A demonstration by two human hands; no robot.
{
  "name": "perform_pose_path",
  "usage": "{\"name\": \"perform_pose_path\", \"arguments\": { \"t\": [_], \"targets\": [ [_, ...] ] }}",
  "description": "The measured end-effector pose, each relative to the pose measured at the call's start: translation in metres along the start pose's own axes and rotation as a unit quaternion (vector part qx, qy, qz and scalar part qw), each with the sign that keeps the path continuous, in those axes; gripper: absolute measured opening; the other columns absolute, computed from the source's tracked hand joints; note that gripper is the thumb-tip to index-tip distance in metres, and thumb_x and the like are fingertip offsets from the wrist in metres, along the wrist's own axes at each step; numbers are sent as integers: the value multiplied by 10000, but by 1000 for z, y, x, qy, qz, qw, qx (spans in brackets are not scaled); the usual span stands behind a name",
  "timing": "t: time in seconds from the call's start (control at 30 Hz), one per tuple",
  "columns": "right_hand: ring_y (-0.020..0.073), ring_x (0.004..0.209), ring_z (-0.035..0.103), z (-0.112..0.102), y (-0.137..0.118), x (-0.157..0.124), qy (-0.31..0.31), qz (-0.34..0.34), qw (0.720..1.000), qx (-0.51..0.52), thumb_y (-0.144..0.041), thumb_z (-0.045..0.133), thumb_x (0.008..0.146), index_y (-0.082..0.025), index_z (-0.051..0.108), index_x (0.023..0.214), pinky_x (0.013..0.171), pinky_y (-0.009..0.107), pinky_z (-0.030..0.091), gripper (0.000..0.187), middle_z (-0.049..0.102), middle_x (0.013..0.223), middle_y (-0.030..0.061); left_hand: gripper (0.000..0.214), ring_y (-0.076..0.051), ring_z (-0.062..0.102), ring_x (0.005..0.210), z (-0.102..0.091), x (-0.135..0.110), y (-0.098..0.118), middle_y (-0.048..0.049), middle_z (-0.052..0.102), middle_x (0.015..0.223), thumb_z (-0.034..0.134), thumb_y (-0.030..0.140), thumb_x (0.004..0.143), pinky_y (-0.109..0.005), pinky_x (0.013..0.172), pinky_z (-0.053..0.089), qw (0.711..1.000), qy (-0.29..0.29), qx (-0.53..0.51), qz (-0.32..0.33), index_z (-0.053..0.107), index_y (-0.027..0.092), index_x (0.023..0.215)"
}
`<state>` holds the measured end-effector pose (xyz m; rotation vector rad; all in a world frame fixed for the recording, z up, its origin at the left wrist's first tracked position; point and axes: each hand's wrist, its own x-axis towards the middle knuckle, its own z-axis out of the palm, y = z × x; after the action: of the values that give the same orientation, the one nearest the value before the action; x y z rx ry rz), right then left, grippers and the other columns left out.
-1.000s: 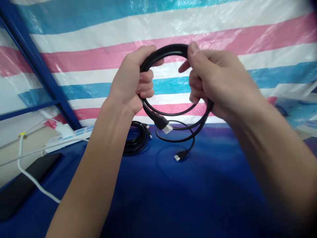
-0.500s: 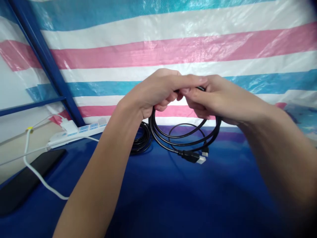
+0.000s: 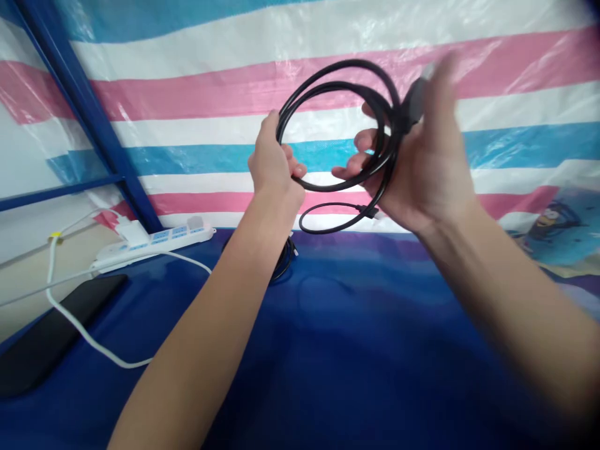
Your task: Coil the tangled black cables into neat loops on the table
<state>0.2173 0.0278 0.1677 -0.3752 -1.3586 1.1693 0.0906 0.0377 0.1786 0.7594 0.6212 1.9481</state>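
A coiled black USB cable point(image 3: 344, 186) is held up above the blue table, in front of the striped sheet. My left hand point(image 3: 276, 156) grips the left side of its loops, fingers curled round them. On the other side, my right hand point(image 3: 431, 169) lies open against the coil, thumb raised and fingers spread behind and through the loops. Close to that thumb is a blurred black plug point(image 3: 413, 103). A thinner loose end hangs below the coil, with a small black connector point(image 3: 368, 211). Behind my left forearm, a second coiled black cable point(image 3: 284, 259) lies partly hidden on the table.
A white power strip point(image 3: 164, 240) with a plugged-in white adapter point(image 3: 134, 231) stands at the back left. A white cord point(image 3: 89, 337) crosses a black phone-like slab point(image 3: 60, 334). A blue metal post point(image 3: 89, 106) rises behind them. The blue table point(image 3: 356, 350) spreads below my hands.
Both hands have moved apart and turned, the right one opening with its thumb up. The cable coil has risen from hanging under my hands to standing upright between them.
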Motion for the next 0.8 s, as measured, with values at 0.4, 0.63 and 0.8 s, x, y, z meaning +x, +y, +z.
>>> {"name": "perform_pose_path", "arguments": {
  "t": [0.4,0.63,0.8],
  "targets": [
    [61,413,473,-30,-42,-6,-101,-23,789,-606,-162,661,773,-121,611,640,354,181,274,147,547,502,-5,244,2,176,383,-1,-20,27,55,232,501,570,220,820,-150,349,131,801,-441,404,-26,481,163,600],
    [71,392,448,-16,-33,-10,-53,-77,869,-486,-152,580,772,-151,512,571,360,217,327,213,473,465,-13,296,12,178,388,-2,-23,36,57,242,493,534,112,841,-140,349,125,830,-436,349,-14,448,146,559],
    [89,396,413,-27,-29,0,41,-75,927,-366,-122,599,731,-149,637,748,495,281,479,50,370,409,-45,256,4,316,376,9,-28,32,47,340,525,556,15,806,-128,336,201,891,-323,276,163,489,142,594]
  ]
}}
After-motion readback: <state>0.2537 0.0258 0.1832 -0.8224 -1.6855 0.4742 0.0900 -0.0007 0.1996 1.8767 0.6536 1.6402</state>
